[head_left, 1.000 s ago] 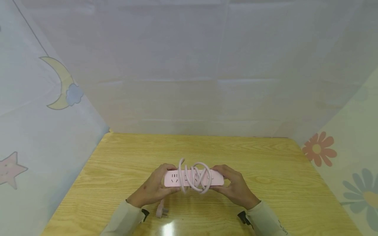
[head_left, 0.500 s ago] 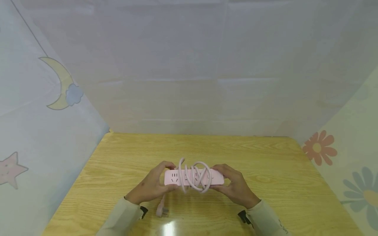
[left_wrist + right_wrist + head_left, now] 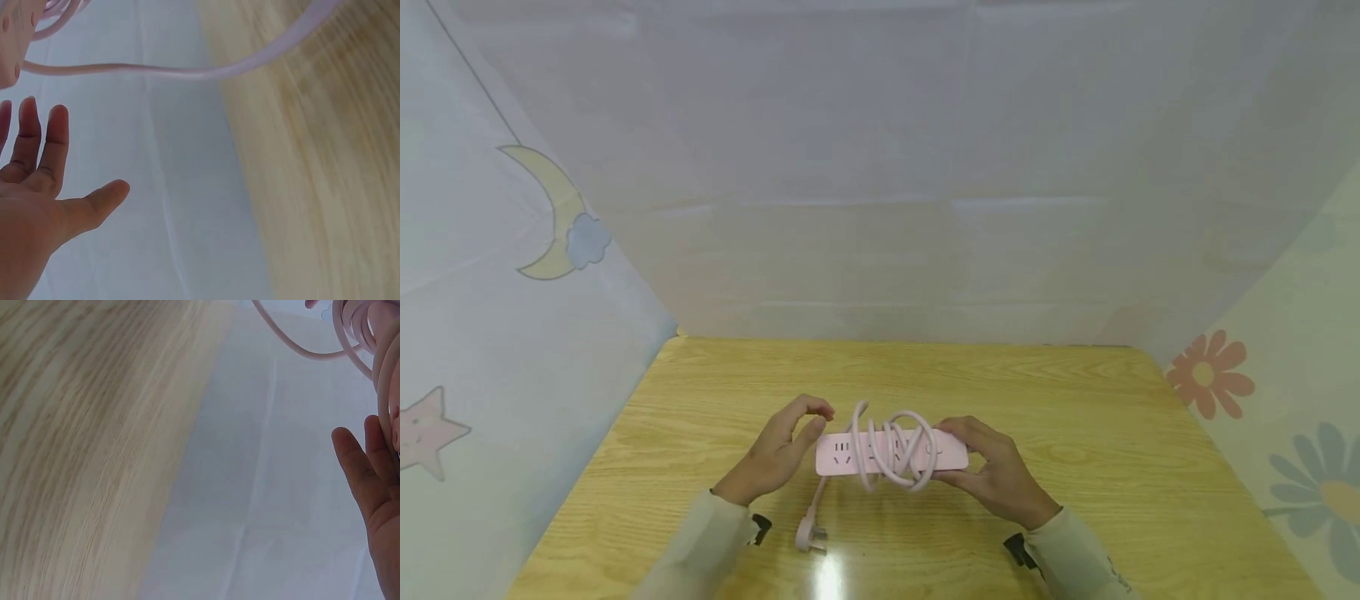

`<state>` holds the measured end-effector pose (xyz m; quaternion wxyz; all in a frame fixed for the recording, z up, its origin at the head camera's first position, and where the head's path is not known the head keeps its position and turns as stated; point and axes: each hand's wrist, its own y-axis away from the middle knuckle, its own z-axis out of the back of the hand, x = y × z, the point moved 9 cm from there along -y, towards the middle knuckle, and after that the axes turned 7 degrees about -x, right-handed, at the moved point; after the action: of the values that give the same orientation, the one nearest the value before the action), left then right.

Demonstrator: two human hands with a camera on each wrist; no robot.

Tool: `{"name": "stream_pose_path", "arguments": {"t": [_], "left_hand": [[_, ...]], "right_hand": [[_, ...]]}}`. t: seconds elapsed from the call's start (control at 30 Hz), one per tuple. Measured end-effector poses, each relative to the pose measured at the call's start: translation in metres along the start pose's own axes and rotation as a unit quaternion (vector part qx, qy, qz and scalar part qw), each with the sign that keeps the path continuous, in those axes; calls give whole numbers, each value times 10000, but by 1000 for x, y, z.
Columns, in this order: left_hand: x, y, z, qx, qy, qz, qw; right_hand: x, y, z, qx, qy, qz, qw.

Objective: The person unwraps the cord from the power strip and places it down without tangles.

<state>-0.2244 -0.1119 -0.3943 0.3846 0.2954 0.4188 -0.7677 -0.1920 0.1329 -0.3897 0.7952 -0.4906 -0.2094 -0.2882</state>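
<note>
A pink power strip (image 3: 836,455) with its cord (image 3: 858,442) wound loosely around the middle is held above the table. The right hand (image 3: 1000,473) grips its right end, thumb on the near edge and fingers at the far edge. Just off the left end, the left hand (image 3: 778,454) is apart from the strip, fingers loosely bent and holding nothing. In the left wrist view, a gap shows between the left fingertips (image 3: 57,119) and the strip's end. The plug (image 3: 808,533) hangs on a length of cord below the left end.
The wooden table (image 3: 700,400) spreads beneath the hands. A pale cloth backdrop (image 3: 880,250) rises behind it, with printed side walls at left and right. A bright reflection lies on the table near the plug.
The left hand has let go of the strip's left end and drawn away to the left and slightly outward. The right hand and the strip have barely moved.
</note>
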Motion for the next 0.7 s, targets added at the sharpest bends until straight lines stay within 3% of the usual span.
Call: {"name": "stream_pose_path", "arguments": {"t": [0.1,0.37,0.7], "left_hand": [[-1,-6,3,-51,-136,-170,9997],[-8,-20,5,-25,-499,-1046,9933],[-2,-26,-3,332,-802,-838,9927]], "right_hand": [[2,0,1,-36,22,114,9999],[2,1,1,-49,36,137,9999],[2,1,2,-51,75,195,9998]]}}
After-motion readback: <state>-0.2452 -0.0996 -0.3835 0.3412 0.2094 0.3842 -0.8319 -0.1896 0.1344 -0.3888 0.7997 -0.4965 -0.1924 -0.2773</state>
